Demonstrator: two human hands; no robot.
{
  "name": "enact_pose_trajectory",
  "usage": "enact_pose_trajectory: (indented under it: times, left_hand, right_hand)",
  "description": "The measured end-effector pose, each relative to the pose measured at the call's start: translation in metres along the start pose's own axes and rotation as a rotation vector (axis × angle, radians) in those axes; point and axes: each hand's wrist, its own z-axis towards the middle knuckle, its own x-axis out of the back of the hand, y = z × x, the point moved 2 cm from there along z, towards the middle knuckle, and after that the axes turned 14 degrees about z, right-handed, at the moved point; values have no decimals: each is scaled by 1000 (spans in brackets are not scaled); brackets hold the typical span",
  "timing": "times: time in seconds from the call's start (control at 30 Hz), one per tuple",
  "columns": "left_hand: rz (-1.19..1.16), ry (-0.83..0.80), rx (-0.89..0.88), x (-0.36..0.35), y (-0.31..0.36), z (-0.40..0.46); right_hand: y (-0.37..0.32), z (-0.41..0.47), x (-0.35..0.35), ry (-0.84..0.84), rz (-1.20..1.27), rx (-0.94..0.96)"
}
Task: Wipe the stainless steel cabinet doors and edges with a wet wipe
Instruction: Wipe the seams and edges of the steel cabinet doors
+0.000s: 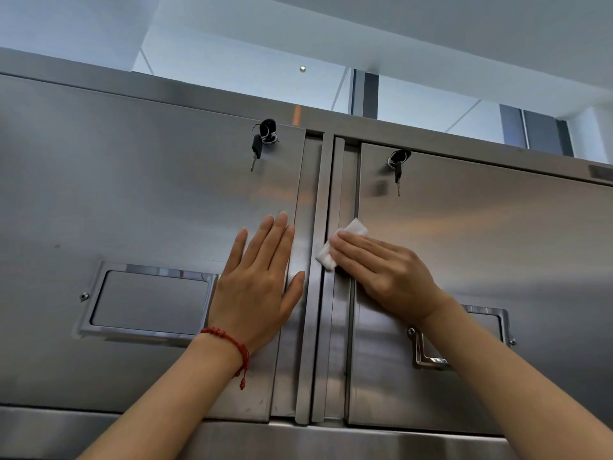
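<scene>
Two steel doors fill our view from below, the left door [132, 194] and the right door [481, 244], with a narrow upright post [320, 260] between them. Our left hand [262, 287] lies flat on the left door near its right edge, fingers straight and pointing up, thumb spread toward the post, holding nothing. A red bracelet [232, 343] circles that wrist. Our right hand [381, 270] presses the wipe [335, 247] with straight fingers pointing left; the white wipe sits under the fingertips, right where the inner edge of the right door meets the post, and pokes out above and to the left of the fingers. We see no curl or pinch in that hand, only a flat press. Each door has a lock near its top inner corner with a key in it: the left keys [260, 141] hang on a ring with a second key dangling, and the right key [398, 167] hangs the same way. A recessed handle [149, 300] sits in the left door just beside our left hand, and another handle [464, 340] in the right door is partly hidden behind our right forearm. Above the cabinet we see a pale ceiling [398, 28] and window panes [248, 71]
</scene>
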Motion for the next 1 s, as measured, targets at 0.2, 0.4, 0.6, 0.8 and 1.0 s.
enact_pose_trajectory:
  times: [0.2,0.4,0.6,0.8,1.0]
  left_hand:
    - [2,-2,-1,-1,0,0]
    - [0,6,-1,-1,0,0]
    - [2,13,2,0,0,0]
    - [21,13,-1,0,0,-1]
    - [19,25,7,-1,1,-1]
  right_hand:
    - [7,6,2,-17,-15,7]
    - [-2,-4,-2,-5,-1,-4]
    - [4,5,-1,14,-26,-49]
    - [-5,-2,-7,59,-29,-82]
    - [5,7,-7,101,-35,-117]
